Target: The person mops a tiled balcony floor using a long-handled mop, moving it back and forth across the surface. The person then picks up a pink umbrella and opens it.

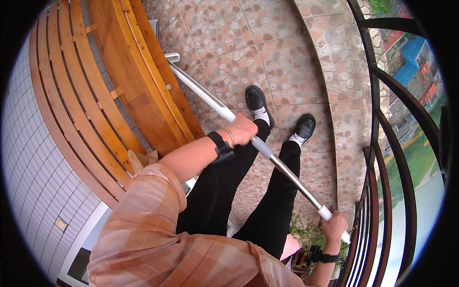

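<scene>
My left hand (pixel 243 130) grips the upper-middle of a white and chrome long-handled pole (pixel 296 179), which looks like a mop handle. My right hand (pixel 333 226) is closed around its white end grip, low on the right near the railing. The pole slants across my legs from the right hand up to the far left. Its far end meets a white plastic bracket (pixel 173 56) beside the wooden bench (pixel 143 71). Whatever head it carries is hidden by the bench edge. Both wrists wear black bands.
Stone-patterned tiles (pixel 229 64) cover the floor under my black shoes (pixel 255 97). A raised tiled ledge (pixel 337 68) and dark metal railing (pixel 373 107) curve along the right. A leafy potted plant (pixel 308 233) stands by my right arm. A white-tiled wall (pixel 32 150) runs behind the bench.
</scene>
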A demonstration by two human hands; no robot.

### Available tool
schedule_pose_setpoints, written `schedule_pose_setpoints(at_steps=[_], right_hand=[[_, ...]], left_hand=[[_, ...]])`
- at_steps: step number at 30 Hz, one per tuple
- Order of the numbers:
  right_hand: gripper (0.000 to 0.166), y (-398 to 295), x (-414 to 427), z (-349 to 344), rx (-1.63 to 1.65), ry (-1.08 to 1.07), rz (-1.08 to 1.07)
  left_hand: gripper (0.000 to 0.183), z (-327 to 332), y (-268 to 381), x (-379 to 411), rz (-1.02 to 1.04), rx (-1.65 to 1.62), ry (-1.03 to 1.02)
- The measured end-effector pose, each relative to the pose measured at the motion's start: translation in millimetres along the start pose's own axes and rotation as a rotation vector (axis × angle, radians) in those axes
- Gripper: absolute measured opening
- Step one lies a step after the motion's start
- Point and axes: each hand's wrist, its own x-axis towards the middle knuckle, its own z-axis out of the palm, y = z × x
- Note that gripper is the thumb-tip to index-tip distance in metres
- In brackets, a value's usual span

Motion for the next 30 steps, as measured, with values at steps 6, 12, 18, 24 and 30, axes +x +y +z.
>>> schedule_pose_setpoints(at_steps=[6, 12, 18, 24, 30], right_hand=[[0.029, 135.8, -95.9, 38.3, -0.070, 0.180, 0.126], [0.029, 127.3, -75.1, 24.4, -0.106, 0.276, 0.006], [0.036, -39.2, 27.5, -25.6, -0.033, 0.130, -0.107], [0.047, -175.0, 75.3, -74.2, 0.158, 0.153, -0.473], [0.044, -148.6, 43.1, -69.7, 0.244, 0.240, -0.507]], left_hand=[[0.006, 23.2, 131.6, -4.0, 0.318, -0.127, 0.052], [0.008, 8.2, 109.2, 0.5, 0.260, -0.058, 0.155], [0.003, -32.8, -38.9, 1.1, -0.254, 0.131, 0.151], [0.021, -34.3, -171.8, -22.7, -0.712, 0.221, 0.610], [0.023, -57.8, -149.2, -31.7, -0.617, 0.186, 0.420]])
